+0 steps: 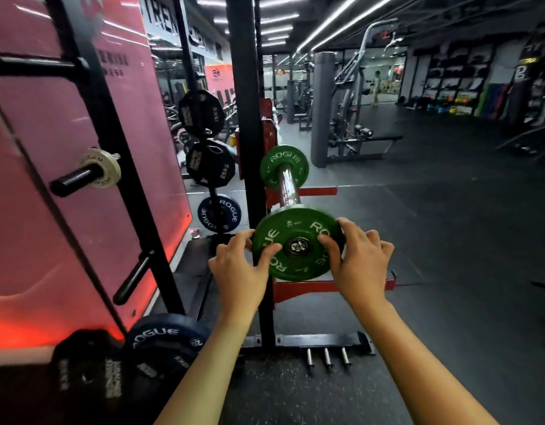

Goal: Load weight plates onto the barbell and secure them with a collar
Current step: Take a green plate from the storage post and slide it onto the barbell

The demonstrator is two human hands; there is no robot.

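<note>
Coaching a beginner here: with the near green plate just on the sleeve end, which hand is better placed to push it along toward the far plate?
Neither clearly: left hand and right hand grip opposite edges of the green plate, so pushing with both looks best.

A green plate [295, 243] marked ROGUE sits on the near end of the steel barbell [288, 188] at the frame's centre, facing the camera. A second green plate [284, 167] sits farther along the bar.
</note>
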